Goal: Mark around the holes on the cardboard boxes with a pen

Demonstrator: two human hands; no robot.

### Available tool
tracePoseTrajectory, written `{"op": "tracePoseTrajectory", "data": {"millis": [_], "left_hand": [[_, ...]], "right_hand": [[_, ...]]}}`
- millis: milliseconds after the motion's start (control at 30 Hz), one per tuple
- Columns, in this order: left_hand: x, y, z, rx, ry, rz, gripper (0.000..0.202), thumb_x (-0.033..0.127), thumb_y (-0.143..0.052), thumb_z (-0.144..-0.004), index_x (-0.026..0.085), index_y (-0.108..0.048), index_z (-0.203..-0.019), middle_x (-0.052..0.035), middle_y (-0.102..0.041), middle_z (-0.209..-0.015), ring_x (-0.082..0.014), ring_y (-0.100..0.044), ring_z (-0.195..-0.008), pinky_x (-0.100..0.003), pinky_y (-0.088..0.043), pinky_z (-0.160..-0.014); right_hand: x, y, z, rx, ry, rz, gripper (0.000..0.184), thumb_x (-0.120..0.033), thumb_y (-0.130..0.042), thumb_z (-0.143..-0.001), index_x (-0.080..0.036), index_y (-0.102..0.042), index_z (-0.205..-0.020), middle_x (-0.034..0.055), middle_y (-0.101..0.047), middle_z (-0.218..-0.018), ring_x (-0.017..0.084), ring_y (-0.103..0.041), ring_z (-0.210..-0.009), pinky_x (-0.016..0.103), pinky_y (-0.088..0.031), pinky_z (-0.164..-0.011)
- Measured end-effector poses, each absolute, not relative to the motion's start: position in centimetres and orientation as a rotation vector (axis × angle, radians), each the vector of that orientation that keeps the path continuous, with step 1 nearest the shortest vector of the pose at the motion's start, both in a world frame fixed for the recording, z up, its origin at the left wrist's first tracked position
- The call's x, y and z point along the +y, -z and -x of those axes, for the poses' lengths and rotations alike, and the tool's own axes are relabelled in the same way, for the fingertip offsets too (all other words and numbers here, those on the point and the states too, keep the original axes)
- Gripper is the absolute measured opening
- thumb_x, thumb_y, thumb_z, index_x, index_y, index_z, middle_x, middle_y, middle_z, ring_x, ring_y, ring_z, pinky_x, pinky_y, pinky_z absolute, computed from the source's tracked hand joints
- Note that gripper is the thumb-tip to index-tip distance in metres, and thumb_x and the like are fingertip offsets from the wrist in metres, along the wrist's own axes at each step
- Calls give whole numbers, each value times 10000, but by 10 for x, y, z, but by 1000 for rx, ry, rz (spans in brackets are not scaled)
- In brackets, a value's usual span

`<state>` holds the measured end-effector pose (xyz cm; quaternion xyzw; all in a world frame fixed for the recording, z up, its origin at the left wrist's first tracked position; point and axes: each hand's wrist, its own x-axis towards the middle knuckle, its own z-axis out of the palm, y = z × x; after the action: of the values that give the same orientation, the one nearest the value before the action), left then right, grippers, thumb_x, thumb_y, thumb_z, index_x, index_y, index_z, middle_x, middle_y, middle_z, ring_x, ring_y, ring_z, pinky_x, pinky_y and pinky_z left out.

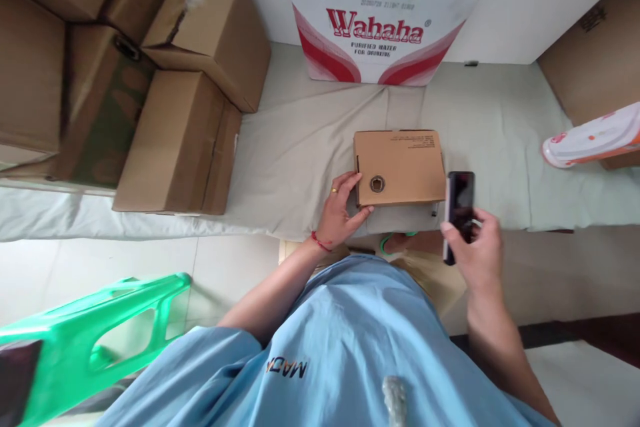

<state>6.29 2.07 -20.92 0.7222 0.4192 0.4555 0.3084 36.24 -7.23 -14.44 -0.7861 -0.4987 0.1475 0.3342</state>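
Observation:
A small brown cardboard box [405, 163] lies flat on the cloth-covered surface in front of me. It has a round hole near its left side and fine print along its far edge. My left hand [341, 210] grips the box's near left corner, fingers at the left side and thumb by the front edge. To the right of the box, my right hand [477, 247] holds a black smartphone [461, 203] upright between thumb and fingers. The phone's dark face is visible, close to the box's right edge.
Brown cartons [170, 140] are piled at the left. A white and red Wahaha carton [380, 27] stands at the back. On the right are a white printed package [595, 137] and a large carton [600, 47]. A green plastic stool [65, 340] stands at the lower left.

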Motion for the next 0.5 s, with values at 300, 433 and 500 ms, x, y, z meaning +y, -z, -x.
{"op": "tracePoseTrajectory", "data": {"millis": [300, 433, 500], "left_hand": [[19, 207, -65, 1153, -1155, -1933, 699, 355, -723, -975, 250, -469, -1618, -171, -582, -1508, -329, -593, -1418, -531, -555, -1176], [20, 207, -65, 1162, -1177, -1951, 695, 249, -713, -927, 251, -497, -1587, -159, -596, -1481, -310, -611, -1390, -506, -565, -1156], [20, 207, -65, 1168, -1175, -1958, 680, 240, -714, -924, 248, -509, -1572, -156, -600, -1470, -304, -617, -1379, -496, -570, -1147]], "right_hand": [[-54, 133, -241, -1557, -145, 1650, 653, -420, -834, -785, -215, -497, -1305, 137, -573, -1241, 332, -628, -1175, 568, -604, -999], [-56, 133, -234, -1548, -99, 1695, 697, -431, -841, -817, -212, -464, -1361, 159, -562, -1284, 341, -615, -1213, 581, -611, -1010], [-58, 131, -232, -1539, -79, 1724, 718, -450, -842, -833, -209, -453, -1387, 170, -561, -1304, 346, -612, -1234, 579, -618, -1005]]}}
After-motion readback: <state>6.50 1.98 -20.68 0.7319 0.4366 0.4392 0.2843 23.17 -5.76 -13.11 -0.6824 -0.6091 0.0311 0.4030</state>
